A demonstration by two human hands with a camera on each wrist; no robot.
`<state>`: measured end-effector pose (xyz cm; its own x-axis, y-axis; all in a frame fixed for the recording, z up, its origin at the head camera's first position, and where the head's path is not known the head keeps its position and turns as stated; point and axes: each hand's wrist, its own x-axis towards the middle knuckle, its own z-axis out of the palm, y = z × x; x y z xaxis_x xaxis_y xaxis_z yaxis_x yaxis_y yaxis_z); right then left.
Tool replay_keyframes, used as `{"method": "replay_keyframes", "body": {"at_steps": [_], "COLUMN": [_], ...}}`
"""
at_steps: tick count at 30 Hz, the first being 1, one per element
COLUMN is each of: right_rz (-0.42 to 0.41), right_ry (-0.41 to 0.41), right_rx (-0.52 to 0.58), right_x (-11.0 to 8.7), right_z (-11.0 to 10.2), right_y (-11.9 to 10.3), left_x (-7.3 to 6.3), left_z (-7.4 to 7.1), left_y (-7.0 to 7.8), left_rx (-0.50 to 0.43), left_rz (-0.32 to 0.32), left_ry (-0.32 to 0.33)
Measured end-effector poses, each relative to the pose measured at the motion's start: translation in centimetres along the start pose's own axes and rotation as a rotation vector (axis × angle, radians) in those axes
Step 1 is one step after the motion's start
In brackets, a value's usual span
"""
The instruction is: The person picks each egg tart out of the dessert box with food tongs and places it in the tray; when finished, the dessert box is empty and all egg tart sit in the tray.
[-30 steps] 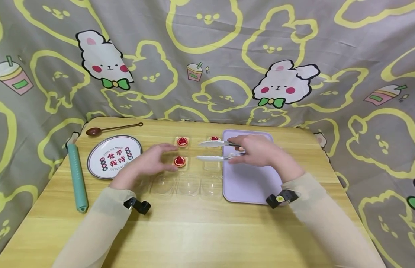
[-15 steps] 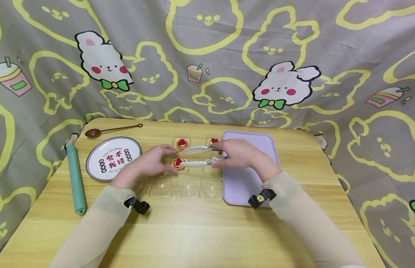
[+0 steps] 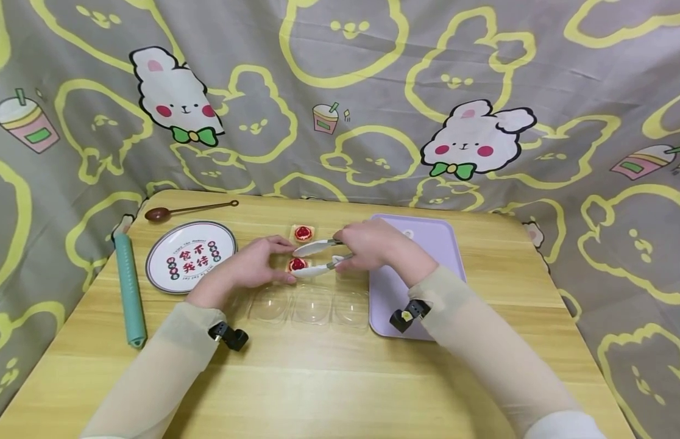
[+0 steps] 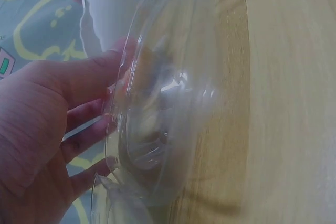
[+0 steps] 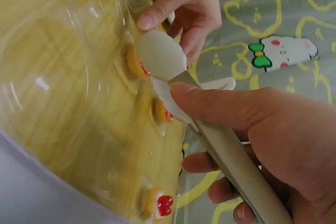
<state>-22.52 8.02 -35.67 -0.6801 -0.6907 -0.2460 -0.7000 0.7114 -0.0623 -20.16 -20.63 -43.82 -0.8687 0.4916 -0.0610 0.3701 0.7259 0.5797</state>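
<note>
My left hand (image 3: 255, 262) grips the left end of a clear plastic container (image 3: 312, 305), its thumb and fingers spread along the rim. My right hand (image 3: 367, 244) holds tongs (image 3: 315, 247) with white scalloped tips. The tongs stand spread apart over the container's left part, close to the left fingertips. One fruit tart (image 3: 298, 265) with red topping sits partly behind the lower tip. A second tart (image 3: 303, 233) lies just beyond the upper tip. In the right wrist view, a third tart (image 5: 163, 205) shows in the container; my right hand hides it in the head view.
A lilac tray (image 3: 384, 305) lies right of the container, partly under my right forearm. To the left are a white oval plate (image 3: 178, 244) with printed characters, a brown spoon (image 3: 160, 214) and a teal stick-shaped box (image 3: 130, 292). A patterned curtain (image 3: 373, 61) hangs behind the table.
My right hand has moved left with the tongs, from beside the tray to over the left tarts. My left hand stays at the container's left end.
</note>
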Motion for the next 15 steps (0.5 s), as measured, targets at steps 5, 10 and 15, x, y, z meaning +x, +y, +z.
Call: {"method": "replay_keyframes", "body": {"at_steps": [5,10,15], "right_rz": [0.001,-0.001,-0.021], "right_ry": [-0.016,-0.029,-0.022], "right_rx": [-0.069,-0.101,-0.104], "right_x": [0.4,0.7,0.9], "right_z": [-0.6,-0.6,-0.2], "right_y": [-0.8,-1.2,-1.2], "left_x": [0.1,0.2,0.2], "left_z": [-0.1,-0.1,0.0], "left_y": [0.0,0.0,0.0], "left_rx": [0.004,-0.002,-0.015], "left_rz": [0.001,-0.005,-0.015], "left_ry": [-0.006,-0.011,-0.014]}}
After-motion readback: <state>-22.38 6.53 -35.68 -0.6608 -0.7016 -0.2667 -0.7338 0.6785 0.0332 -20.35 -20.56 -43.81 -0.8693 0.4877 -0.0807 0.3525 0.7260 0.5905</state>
